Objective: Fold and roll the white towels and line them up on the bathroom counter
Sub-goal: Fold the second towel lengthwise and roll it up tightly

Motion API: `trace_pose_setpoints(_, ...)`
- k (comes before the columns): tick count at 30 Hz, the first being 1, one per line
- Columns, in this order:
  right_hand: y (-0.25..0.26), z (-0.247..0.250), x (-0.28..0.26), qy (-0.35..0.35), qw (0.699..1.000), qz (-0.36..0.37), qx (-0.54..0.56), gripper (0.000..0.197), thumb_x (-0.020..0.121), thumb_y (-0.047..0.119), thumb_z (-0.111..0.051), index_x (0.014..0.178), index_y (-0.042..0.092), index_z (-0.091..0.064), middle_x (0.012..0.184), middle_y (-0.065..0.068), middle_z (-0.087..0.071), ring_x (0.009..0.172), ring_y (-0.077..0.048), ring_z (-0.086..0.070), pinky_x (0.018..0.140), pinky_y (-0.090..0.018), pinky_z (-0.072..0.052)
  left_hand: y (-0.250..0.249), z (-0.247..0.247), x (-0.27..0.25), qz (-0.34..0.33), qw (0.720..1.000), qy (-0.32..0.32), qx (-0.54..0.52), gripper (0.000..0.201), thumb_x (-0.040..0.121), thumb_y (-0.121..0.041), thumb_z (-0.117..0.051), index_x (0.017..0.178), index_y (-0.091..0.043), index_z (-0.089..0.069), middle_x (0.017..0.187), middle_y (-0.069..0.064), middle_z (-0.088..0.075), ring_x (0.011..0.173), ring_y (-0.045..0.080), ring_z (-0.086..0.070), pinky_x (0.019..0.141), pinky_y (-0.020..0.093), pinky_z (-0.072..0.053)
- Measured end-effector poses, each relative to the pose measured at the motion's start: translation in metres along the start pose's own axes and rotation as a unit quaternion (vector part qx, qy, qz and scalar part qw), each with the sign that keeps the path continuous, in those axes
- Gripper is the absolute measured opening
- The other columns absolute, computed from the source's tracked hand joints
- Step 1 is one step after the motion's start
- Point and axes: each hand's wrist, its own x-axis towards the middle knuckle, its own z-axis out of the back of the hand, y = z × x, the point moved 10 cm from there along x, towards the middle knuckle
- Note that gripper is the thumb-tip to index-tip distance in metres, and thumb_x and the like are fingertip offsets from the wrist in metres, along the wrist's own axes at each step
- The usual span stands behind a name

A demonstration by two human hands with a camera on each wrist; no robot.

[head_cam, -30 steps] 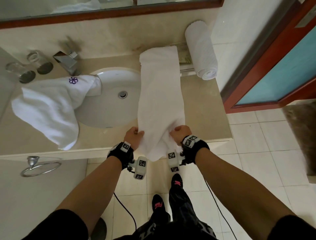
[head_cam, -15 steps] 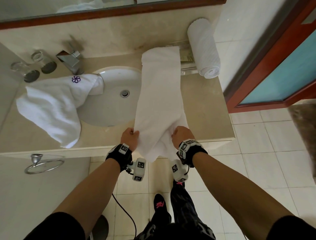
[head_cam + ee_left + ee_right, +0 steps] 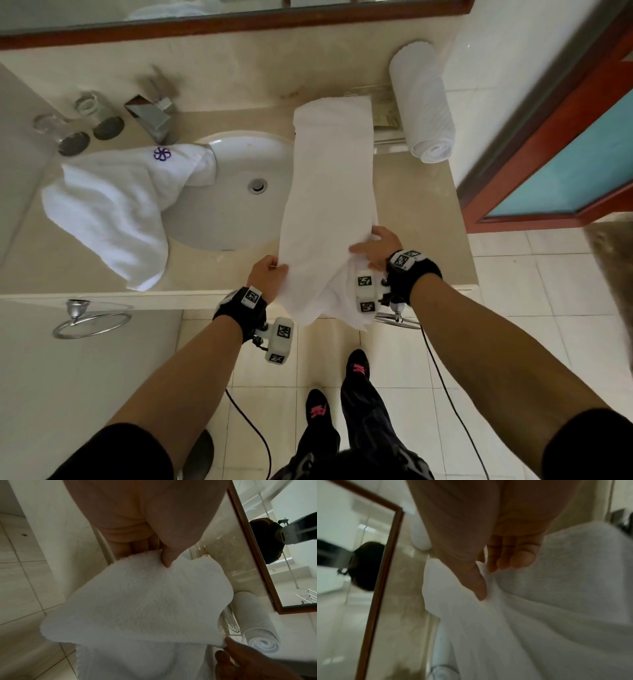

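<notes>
A long folded white towel (image 3: 329,178) lies lengthwise on the counter (image 3: 418,219), from the back wall to the front edge, where its near end hangs over. My left hand (image 3: 269,274) pinches its near left edge, thumb on top (image 3: 167,557) and fingers underneath. My right hand (image 3: 375,248) is on the near right edge, thumb and fingertips gathering a fold of the towel (image 3: 556,601). A finished rolled towel (image 3: 423,106) lies at the back right against the wall. A loose white towel with a purple logo (image 3: 109,205) is draped left of the sink.
The sink basin (image 3: 239,178) is set in the counter's middle, with the faucet (image 3: 150,116) and two glasses (image 3: 99,113) behind it. A towel ring (image 3: 89,320) hangs below the counter's front left. A door (image 3: 565,154) stands to the right.
My right hand has moved forward and rightward along the towel's right side, onto the counter. My left hand has kept its pinch at the near left edge.
</notes>
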Motion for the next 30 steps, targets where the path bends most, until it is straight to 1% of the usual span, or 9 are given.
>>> trace_pose_setpoints(2,0.007,-0.011,0.002,0.039,0.999,-0.006,0.031,0.03,0.079,0.009,-0.077,0.106,0.006,-0.066,0.102,-0.009,-0.068,0.078,-0.023,-0.067,0.07,-0.034,-0.058,0.0,-0.001,0.0,0.002,1.0,0.009,-0.001,0.007,0.092,-0.02,-0.057,0.094,-0.015,-0.061,0.1,0.015,-0.068,0.089,0.034,-0.064,0.085,0.051,-0.056)
trace_pose_setpoints(4,0.011,-0.019,-0.002,0.073,0.991,-0.01,0.109,0.009,0.084,0.005,-0.071,0.09,0.004,-0.064,0.088,-0.011,-0.068,0.062,-0.018,-0.067,0.056,-0.025,-0.057,0.004,-0.001,-0.001,0.016,1.0,0.012,-0.022,0.006,0.093,-0.02,-0.057,0.093,-0.015,-0.06,0.102,0.015,-0.067,0.092,0.034,-0.064,0.087,0.052,-0.055)
trace_pose_setpoints(6,0.013,-0.022,-0.001,0.096,0.981,-0.006,0.169,0.007,0.086,0.007,-0.07,0.088,0.005,-0.064,0.09,-0.011,-0.068,0.073,-0.022,-0.068,0.061,-0.028,-0.058,0.008,-0.001,-0.003,0.034,0.998,0.012,-0.057,0.006,0.093,-0.021,-0.057,0.089,-0.017,-0.059,0.105,0.017,-0.067,0.094,0.034,-0.063,0.089,0.055,-0.054)
trace_pose_setpoints(9,0.003,-0.029,-0.001,0.138,0.984,0.023,0.107,0.022,0.08,0.01,-0.076,0.099,0.006,-0.067,0.106,-0.014,-0.071,0.096,-0.032,-0.068,0.088,-0.044,-0.055,0.01,-0.001,-0.004,0.045,0.996,0.018,-0.081,0.007,0.095,-0.022,-0.056,0.09,-0.018,-0.059,0.103,0.015,-0.066,0.089,0.03,-0.061,0.088,0.055,-0.053)
trace_pose_setpoints(13,-0.035,-0.037,-0.009,0.192,0.976,0.001,-0.1,0.08,0.047,0.043,-0.092,0.116,0.015,-0.064,0.109,-0.003,-0.072,0.1,-0.025,-0.069,0.088,-0.045,-0.056,0.011,-0.003,-0.004,0.044,0.994,0.031,-0.095,0.008,0.095,-0.021,-0.055,0.089,-0.017,-0.058,0.106,0.017,-0.065,0.09,0.031,-0.061,0.091,0.058,-0.052)
trace_pose_setpoints(15,-0.044,-0.036,-0.008,0.196,0.969,0.002,-0.15,0.089,0.042,0.052,-0.087,0.118,0.014,-0.062,0.111,-0.002,-0.071,0.102,-0.023,-0.067,0.09,-0.043,-0.056,0.013,-0.001,-0.003,0.039,0.995,0.028,-0.092,0.008,0.094,-0.021,-0.056,0.088,-0.016,-0.059,0.105,0.019,-0.066,0.09,0.031,-0.061,0.09,0.059,-0.052)
trace_pose_setpoints(22,-0.076,-0.003,-0.029,0.13,0.99,-0.035,-0.038,0.029,0.088,0.022,-0.07,0.111,0.005,-0.063,0.107,-0.012,-0.07,0.097,-0.029,-0.069,0.083,-0.042,-0.058,0.008,-0.001,-0.014,-0.003,0.997,0.002,-0.083,0.011,0.084,-0.023,-0.07,0.087,-0.016,-0.062,0.097,0.017,-0.07,0.082,0.032,-0.065,0.08,0.055,-0.057)
trace_pose_setpoints(27,-0.09,0.034,-0.023,-0.003,0.998,0.023,-0.051,0.025,0.083,0.024,-0.075,0.07,0.011,-0.057,0.073,-0.01,-0.059,0.066,-0.025,-0.055,0.064,-0.036,-0.049,0.009,-0.013,-0.031,-0.012,0.986,0.058,-0.153,0.032,0.075,0.001,-0.079,0.1,-0.011,-0.063,0.096,0.011,-0.073,0.085,0.025,-0.07,0.071,0.03,-0.058)
trace_pose_setpoints(30,-0.097,0.045,-0.028,-0.094,0.992,0.034,-0.071,0.022,0.081,0.033,-0.075,0.074,0.019,-0.059,0.078,-0.002,-0.064,0.073,-0.024,-0.059,0.071,-0.031,-0.048,0.011,-0.022,-0.032,-0.017,0.991,0.09,-0.1,0.036,0.072,0.003,-0.081,0.102,-0.01,-0.065,0.096,0.009,-0.073,0.087,0.026,-0.07,0.072,0.029,-0.057)
